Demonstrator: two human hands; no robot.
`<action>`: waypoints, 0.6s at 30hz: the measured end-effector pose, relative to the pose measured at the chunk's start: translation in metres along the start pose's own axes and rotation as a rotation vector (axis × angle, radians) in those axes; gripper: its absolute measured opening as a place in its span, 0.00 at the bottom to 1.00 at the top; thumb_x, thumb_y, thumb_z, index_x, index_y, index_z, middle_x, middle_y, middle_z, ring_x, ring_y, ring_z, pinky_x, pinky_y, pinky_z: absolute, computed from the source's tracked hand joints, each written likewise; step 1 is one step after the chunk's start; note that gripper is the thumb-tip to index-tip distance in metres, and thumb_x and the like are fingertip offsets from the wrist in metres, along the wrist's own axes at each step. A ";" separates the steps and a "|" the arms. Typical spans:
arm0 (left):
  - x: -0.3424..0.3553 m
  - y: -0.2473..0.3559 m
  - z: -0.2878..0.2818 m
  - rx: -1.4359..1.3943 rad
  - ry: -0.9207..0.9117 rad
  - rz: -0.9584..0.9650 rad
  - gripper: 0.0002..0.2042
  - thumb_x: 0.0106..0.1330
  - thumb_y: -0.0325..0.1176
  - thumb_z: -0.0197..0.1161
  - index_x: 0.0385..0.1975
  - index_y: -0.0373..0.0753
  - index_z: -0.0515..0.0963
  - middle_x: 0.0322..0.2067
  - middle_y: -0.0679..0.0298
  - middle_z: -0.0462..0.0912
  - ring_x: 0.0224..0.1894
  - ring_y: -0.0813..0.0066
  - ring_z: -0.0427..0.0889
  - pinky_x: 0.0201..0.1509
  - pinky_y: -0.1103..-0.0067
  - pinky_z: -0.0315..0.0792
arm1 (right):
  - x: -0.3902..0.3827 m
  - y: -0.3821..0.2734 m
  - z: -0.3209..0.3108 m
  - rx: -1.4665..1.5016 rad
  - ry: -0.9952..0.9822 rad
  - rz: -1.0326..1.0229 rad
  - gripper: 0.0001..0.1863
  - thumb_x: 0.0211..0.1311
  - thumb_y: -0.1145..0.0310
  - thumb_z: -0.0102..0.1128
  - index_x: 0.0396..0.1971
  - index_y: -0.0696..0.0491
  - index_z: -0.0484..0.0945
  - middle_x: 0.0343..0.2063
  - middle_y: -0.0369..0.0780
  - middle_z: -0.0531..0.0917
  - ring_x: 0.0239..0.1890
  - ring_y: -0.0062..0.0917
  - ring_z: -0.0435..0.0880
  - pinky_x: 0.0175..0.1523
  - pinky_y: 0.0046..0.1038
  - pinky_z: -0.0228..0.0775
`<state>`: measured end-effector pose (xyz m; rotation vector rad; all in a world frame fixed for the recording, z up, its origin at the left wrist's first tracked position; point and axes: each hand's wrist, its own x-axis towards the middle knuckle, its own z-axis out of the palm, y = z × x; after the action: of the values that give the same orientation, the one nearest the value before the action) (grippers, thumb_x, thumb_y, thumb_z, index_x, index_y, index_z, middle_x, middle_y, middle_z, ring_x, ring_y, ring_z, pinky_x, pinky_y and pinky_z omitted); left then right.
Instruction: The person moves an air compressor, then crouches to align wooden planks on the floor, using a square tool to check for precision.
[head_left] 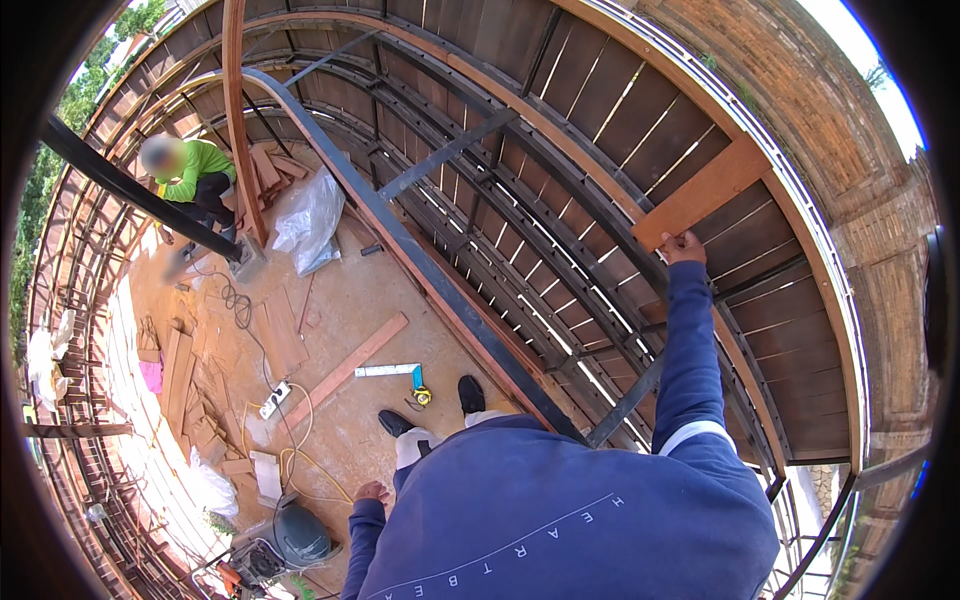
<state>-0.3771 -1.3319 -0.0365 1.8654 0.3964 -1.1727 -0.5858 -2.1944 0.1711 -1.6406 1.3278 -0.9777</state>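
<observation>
My right arm reaches up and out to the right, and my right hand [682, 247] is closed on the near end of a reddish-brown wooden board [708, 188]. The board lies across the gap between a curved wooden strip [600, 170] and the outer rim [815, 220], over a row of darker boards [650, 120]. Its far end touches the rim. Down at my left side hangs my left hand [372, 491], holding nothing, its fingers loosely apart. On the floor by my shoes lie a square [390, 370] with a blue stock and a yellow tape measure [421, 396].
A dark metal rail [400, 235] curves beside me. Another person [200, 175] in a green top crouches at far left, near clear plastic sheeting [308, 215]. Wooden planks [180, 375], a white power strip [275, 400], cables and a dark rounded machine [303, 535] lie on the left.
</observation>
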 end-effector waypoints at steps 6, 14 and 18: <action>0.001 0.002 -0.004 0.003 0.000 0.012 0.16 0.66 0.41 0.60 0.50 0.42 0.75 0.38 0.61 0.84 0.35 0.67 0.84 0.32 0.70 0.75 | 0.004 0.003 -0.004 -0.069 -0.028 -0.005 0.11 0.59 0.72 0.67 0.39 0.60 0.80 0.27 0.38 0.84 0.27 0.18 0.82 0.31 0.22 0.76; 0.001 0.008 0.002 -0.199 0.095 -0.036 0.16 0.66 0.41 0.60 0.51 0.42 0.74 0.37 0.62 0.84 0.34 0.68 0.84 0.31 0.72 0.75 | 0.001 -0.002 -0.004 -0.011 -0.027 0.010 0.10 0.62 0.73 0.64 0.41 0.60 0.78 0.28 0.38 0.82 0.29 0.20 0.83 0.35 0.21 0.80; 0.004 0.005 -0.003 -0.162 0.013 -0.070 0.16 0.67 0.41 0.60 0.51 0.42 0.74 0.38 0.61 0.84 0.34 0.68 0.84 0.31 0.72 0.75 | -0.002 -0.003 -0.012 -0.124 -0.031 0.027 0.11 0.62 0.73 0.65 0.41 0.61 0.78 0.28 0.38 0.82 0.28 0.19 0.82 0.34 0.21 0.79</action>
<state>-0.3702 -1.3335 -0.0365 1.7317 0.5517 -1.1399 -0.5955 -2.1936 0.1783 -1.7189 1.4102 -0.8653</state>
